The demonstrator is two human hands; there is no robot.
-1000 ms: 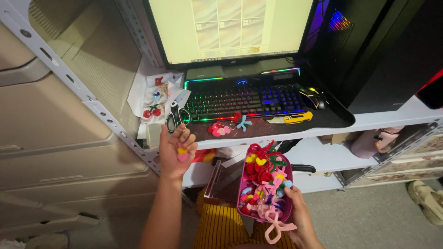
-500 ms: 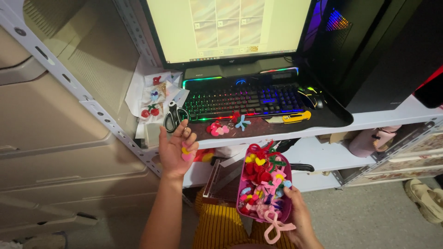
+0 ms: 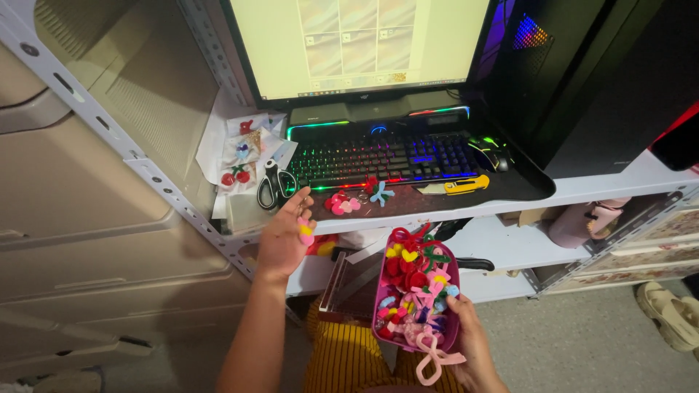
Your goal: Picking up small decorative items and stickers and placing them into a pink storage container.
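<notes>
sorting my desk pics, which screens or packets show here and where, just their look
Monitor: back of the desk, above the keyboard; wide, dark frame, pale lit screen with a grid of tiles.
Clear packets: desk's left end, beside the scissors; small, flat, holding red and blue trinkets.

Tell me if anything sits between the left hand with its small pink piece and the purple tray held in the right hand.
Nothing visible does. The left hand holds a small pink and yellow piece near the shelf edge, and the purple tray in the right hand lies lower and to the right, with only open space over the lap between them.
</notes>
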